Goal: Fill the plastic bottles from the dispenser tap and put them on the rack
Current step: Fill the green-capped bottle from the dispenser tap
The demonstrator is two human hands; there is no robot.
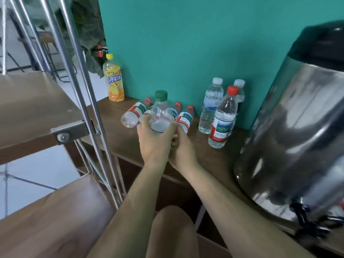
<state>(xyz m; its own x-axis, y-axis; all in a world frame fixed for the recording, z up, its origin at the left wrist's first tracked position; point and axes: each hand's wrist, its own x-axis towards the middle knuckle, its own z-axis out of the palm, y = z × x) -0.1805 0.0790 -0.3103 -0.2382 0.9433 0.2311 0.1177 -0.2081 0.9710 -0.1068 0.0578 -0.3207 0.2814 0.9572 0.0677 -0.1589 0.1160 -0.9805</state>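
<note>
gripping the green-capped bottle (pixel 161 110) at frame centre, left hand (pixel 154 141) and right hand (pixel 183 147) both curled round its base, probably steadying it for the dispenser tap (pixel 305 216), lower right.

Even, soft indoor light — glare streaks the steel dispenser (pixel 297 138); wide-angle bending and blur at edges.

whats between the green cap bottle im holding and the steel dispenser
Head view: a lying bottle, then three upright ones: the tall red-capped bottle and two white-capped bottles.
</note>
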